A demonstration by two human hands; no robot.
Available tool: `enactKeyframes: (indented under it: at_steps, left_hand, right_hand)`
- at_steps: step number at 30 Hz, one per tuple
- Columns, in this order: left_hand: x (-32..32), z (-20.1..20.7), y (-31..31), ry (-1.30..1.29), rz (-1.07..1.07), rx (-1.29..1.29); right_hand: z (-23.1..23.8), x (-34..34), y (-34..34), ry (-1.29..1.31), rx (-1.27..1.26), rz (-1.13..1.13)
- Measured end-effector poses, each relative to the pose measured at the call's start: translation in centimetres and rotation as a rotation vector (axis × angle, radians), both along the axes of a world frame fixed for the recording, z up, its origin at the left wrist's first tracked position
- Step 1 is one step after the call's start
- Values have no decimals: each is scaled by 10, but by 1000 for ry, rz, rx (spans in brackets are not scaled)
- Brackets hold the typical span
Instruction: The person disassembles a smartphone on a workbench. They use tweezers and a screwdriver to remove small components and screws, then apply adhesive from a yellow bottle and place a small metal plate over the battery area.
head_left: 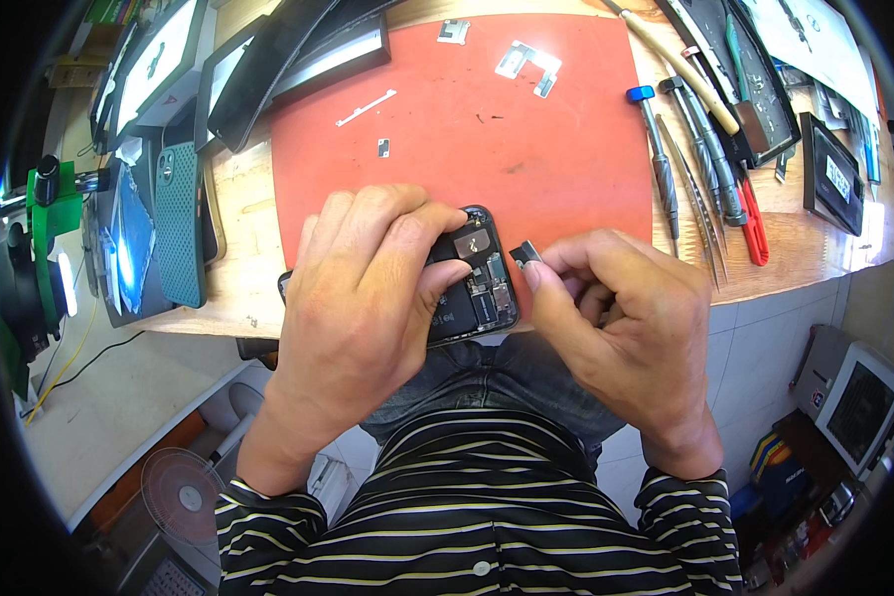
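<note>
An opened smartphone [484, 288] lies at the near edge of the red mat [566, 179], its circuit board and black battery exposed. My left hand [358, 268] is closed over the phone's left part, fingers on its far edge and thumb on the inner parts, hiding much of it. Just off the phone's right end, my right hand [626, 308] pinches a small dark part with a metallic edge [526, 254] between thumb and forefinger; its exact kind is unclear. Farther back on the mat lie an L-shaped metal shield plate [528, 68], a thin white strip [366, 107] and a small square piece [383, 148].
Screwdrivers [658, 159], tweezers [693, 189] and red-handled pliers [753, 223] lie right of the mat, beside a black tray [765, 129]. At left are a teal phone case [178, 223] and black boxes [333, 65]. A fan [181, 494] stands below the bench.
</note>
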State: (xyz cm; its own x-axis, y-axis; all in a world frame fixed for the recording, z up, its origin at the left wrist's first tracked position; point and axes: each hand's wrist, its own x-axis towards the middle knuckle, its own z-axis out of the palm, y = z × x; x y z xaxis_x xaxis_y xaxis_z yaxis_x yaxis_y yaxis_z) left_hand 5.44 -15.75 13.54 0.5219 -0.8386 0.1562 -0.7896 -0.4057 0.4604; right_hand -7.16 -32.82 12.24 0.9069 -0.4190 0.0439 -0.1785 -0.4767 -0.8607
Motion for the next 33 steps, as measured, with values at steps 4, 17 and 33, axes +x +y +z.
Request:
enactKeyframes:
  at_steps: [4,17,33]
  left_hand:
    - [-3,-1,1,-24,9,3]
    - [-2,-3,-2,-72,-7,10]
    - [-13,8,-1,15,53,106]
  right_hand:
    - [0,-1,0,-9,17,2]
    - [-5,2,-6,-42,19,-4]
    - [-6,-3,-6,-64,26,13]
